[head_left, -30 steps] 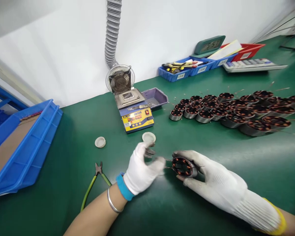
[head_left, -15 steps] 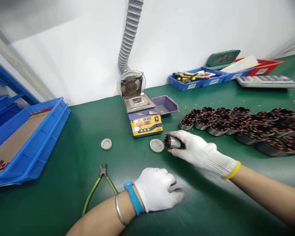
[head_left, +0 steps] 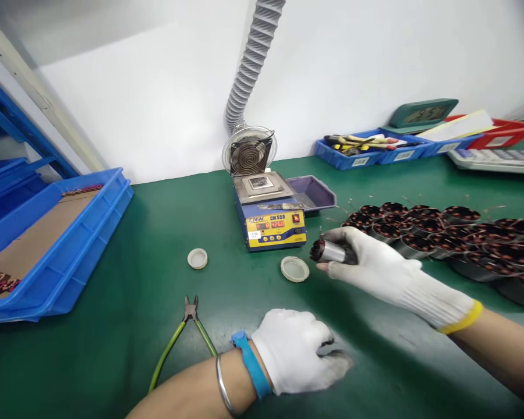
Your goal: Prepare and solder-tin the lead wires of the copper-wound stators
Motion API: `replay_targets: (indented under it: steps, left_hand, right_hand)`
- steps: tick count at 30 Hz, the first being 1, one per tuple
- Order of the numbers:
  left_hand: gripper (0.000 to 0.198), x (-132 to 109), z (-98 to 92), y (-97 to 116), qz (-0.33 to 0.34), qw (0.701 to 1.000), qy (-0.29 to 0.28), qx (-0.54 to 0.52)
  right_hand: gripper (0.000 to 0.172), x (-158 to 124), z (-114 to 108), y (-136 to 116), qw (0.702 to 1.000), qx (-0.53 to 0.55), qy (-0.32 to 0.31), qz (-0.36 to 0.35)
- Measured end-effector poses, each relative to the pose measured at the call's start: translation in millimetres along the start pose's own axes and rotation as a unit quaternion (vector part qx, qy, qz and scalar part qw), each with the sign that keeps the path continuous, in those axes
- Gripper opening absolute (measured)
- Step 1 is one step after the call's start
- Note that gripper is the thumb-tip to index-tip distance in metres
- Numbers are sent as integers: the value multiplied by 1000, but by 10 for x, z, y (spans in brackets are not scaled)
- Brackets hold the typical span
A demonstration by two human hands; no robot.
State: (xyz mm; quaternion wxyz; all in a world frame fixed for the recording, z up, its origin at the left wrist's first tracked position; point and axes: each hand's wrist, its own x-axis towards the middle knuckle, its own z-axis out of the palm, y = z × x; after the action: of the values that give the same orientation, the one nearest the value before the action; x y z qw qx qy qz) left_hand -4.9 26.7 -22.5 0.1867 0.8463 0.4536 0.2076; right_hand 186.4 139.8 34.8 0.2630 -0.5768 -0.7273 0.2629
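My right hand (head_left: 371, 265), in a white knit glove with a yellow cuff, grips a motor stator (head_left: 332, 251). The stator is a silver metal cylinder with dark copper windings at its end, held on its side above the bench. Below and to its left lies a round, pale shallow dish (head_left: 294, 269). My left hand (head_left: 297, 352), gloved in white with a blue wrist strap, rests low over the bench. Its fingers are curled, the thumb stands apart, and nothing shows between them. Green-handled cutting pliers (head_left: 191, 308) lie spread left of it.
Behind the dishes stands a blue-and-yellow solder pot (head_left: 273, 227) under a grey duct hose (head_left: 253, 64). A purple tray (head_left: 317, 195) sits beside it. Many stators (head_left: 419, 241) fill the right. A second dish (head_left: 197, 258) and a blue crate (head_left: 70, 262) are at left; tool bins (head_left: 360, 160) line the back.
The view has shifted, so most things sit further right or lower. My right hand still holds the stator, now slightly further from the dish. The left hand keeps its pose.
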Motion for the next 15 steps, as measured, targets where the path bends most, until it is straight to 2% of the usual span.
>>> replay_targets:
  steps: [3,6,11,15]
  left_hand:
    - [44,16,7,3,-9,1000,-15,17]
    - [43,34,4,7,-22,998,-50,30]
    - [39,40,4,-5,-22,999,-41,16]
    - [41,49,-9,-5,-26,997,-60,31]
  right_hand:
    - [58,19,-57,-67,985,138,-96,43]
    - [63,22,-17,-148,956,213,-170,107]
    - [54,59,146,-192,951,189,-177,167]
    - [51,97,188,-167,957,140,-169,191]
